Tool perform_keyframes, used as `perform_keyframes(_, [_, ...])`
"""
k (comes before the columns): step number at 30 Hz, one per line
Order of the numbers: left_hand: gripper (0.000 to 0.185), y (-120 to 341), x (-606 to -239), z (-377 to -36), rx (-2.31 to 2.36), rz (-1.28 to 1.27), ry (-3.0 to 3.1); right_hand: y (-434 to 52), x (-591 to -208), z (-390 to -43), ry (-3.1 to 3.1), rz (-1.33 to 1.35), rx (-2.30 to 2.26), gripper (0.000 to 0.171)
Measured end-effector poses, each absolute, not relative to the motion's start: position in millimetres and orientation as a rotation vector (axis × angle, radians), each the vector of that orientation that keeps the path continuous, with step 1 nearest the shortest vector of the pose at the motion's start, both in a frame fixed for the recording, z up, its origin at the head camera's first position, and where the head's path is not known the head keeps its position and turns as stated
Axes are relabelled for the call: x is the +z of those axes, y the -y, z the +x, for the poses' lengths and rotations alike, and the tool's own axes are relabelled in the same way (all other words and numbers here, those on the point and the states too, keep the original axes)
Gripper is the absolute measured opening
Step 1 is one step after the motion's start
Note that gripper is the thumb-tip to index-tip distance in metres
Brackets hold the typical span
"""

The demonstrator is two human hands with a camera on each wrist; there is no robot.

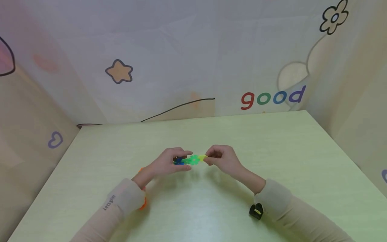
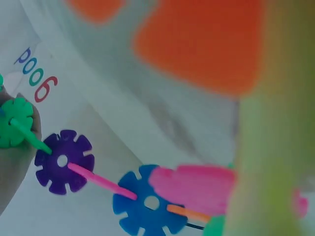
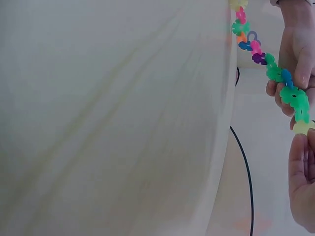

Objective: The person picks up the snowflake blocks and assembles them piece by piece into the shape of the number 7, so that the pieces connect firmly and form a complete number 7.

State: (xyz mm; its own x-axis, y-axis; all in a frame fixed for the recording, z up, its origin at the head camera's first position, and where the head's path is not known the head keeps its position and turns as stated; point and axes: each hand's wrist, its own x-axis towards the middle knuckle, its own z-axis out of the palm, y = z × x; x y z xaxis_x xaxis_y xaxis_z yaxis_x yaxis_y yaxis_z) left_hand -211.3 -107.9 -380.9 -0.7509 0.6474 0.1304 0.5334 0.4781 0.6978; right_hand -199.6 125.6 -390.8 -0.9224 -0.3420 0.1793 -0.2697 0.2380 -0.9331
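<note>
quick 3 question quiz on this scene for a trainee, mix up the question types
1. True or false: the chain of snowflake discs lies flat on the table, untouched.
2. Which piece does the right hand pinch? A) the yellow end piece B) a red one C) a black one
3. What word is printed on the backdrop?

Key
1. False: the left hand and the right hand hold it between them.
2. A
3. good

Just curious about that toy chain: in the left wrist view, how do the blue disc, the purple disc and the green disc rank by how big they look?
1. Blue disc
2. Purple disc
3. Green disc, partly cut off

The blue disc sits nearer the camera, so the true sizes may well match.
</note>
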Motion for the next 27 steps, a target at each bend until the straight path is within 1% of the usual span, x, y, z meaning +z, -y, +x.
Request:
perform_keyframes(5, [0.037,104.4,-382.9,-211.7,1.208,1.089,-2.563,-124.9,-389.8,-198.4,-2.375,-0.624,-1.818,0.007])
perform_keyframes(16, [0.037,106.1,-379.9,-213.6,1.290,1.074,-2.475,-122.2,-387.4,-199.0,-2.394,-0.650,-1.802,0.008])
perform_keyframes(27, [0.037,105.1,-380.6,-214.6,1.300,1.091,-2.434,-121.5,-386.9,-202.6,-2.333,-0.612,-1.797,0.006])
